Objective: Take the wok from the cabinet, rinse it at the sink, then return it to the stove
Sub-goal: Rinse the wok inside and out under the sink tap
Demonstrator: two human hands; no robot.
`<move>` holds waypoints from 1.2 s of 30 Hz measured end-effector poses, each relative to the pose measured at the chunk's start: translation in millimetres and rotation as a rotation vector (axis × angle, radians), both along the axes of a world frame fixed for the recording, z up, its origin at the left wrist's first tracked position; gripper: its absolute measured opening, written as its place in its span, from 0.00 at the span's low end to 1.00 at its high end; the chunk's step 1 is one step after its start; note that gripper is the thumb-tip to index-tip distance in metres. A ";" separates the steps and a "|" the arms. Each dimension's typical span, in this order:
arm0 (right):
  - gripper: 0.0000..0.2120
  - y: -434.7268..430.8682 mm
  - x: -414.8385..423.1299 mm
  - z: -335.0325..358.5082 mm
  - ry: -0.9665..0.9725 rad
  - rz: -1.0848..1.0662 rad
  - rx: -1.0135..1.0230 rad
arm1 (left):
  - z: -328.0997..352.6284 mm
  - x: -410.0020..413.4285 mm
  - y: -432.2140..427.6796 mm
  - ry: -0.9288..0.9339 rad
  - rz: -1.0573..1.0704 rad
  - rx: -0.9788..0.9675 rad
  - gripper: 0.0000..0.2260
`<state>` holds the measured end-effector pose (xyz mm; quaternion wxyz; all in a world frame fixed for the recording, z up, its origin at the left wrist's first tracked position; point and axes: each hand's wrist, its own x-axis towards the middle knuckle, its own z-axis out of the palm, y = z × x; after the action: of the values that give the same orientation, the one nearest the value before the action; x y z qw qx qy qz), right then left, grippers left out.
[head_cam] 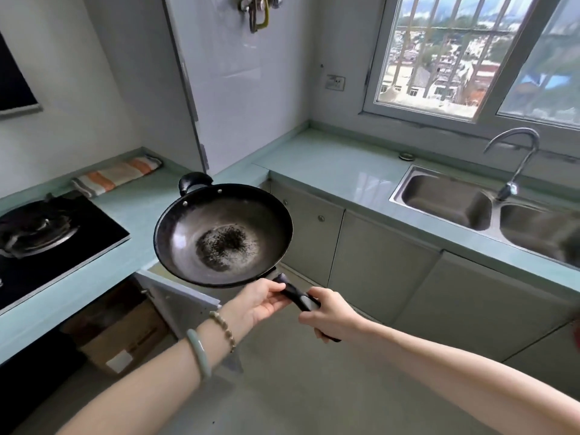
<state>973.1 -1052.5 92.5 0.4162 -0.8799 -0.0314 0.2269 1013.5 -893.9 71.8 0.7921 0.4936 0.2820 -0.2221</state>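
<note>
Kitchen, green counter (329,164). Wok (222,235): mid-air between stove (40,230) and sink (439,199); left hand (263,304), right hand (329,315) curled round its handle (296,295). Risk: heavy bowl dips, likely striking open cabinet door (179,296) below.

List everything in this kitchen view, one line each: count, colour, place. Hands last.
wok: 1, black with dark residue inside, held in the air before the counter corner
stove: 1, black, left counter
towel: 1, orange, white and grey stripes, folded behind the stove
sink: 1, steel, two bowls, right counter
faucet: 1, chrome, behind the sink
window: 1, white frame, barred, above the sink
cabinet door: 1 open, pale, under the stove counter
cardboard box: 1, brown, in the open cabinet
bracelets: 2, green bangle and beaded, left wrist
left hand: fingers round the wok handle, near the bowl
right hand: fingers round the handle, farther back
</note>
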 end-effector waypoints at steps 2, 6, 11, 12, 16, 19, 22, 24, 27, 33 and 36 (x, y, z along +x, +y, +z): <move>0.07 -16.9 21.6 3.2 -0.001 -0.010 0.006 | 2.1 24.8 -16.2 -0.008 -0.012 0.010 0.09; 0.06 -46.1 63.0 5.1 -0.026 -0.049 0.011 | 4.9 70.6 -46.4 -0.030 -0.037 0.007 0.08; 0.06 -75.1 110.7 0.8 -0.041 -0.120 0.026 | 3.1 125.8 -79.2 -0.027 -0.072 -0.010 0.07; 0.05 -80.7 122.0 -0.6 -0.041 -0.139 0.026 | 0.7 139.8 -85.5 -0.027 -0.077 -0.019 0.07; 0.06 -95.4 168.1 -6.0 -0.036 -0.210 0.032 | -5.3 196.6 -104.7 -0.016 -0.134 -0.022 0.07; 0.06 -102.8 205.1 -8.7 -0.032 -0.269 0.024 | -8.1 242.2 -117.0 -0.008 -0.184 -0.004 0.07; 0.08 -109.5 246.4 -8.9 -0.019 -0.329 0.031 | -7.3 291.9 -129.3 -0.004 -0.242 -0.025 0.07; 0.08 -112.8 273.8 -9.4 -0.015 -0.372 0.042 | -8.7 326.2 -137.8 0.002 -0.289 -0.034 0.07; 0.09 -115.9 304.7 -12.5 -0.009 -0.434 0.070 | -9.7 364.7 -146.0 -0.004 -0.340 -0.033 0.07; 0.12 -132.4 366.8 -23.6 -0.004 -0.527 0.099 | -11.4 432.4 -169.2 0.025 -0.378 -0.032 0.06; 0.09 -146.2 392.5 -29.4 -0.005 -0.547 0.101 | -18.7 462.1 -186.6 0.045 -0.400 -0.047 0.06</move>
<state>1365.5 -1198.6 63.2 0.5055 -0.8343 0.1951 0.1018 1475.6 -1080.5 53.1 0.7371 0.5159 0.1909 -0.3926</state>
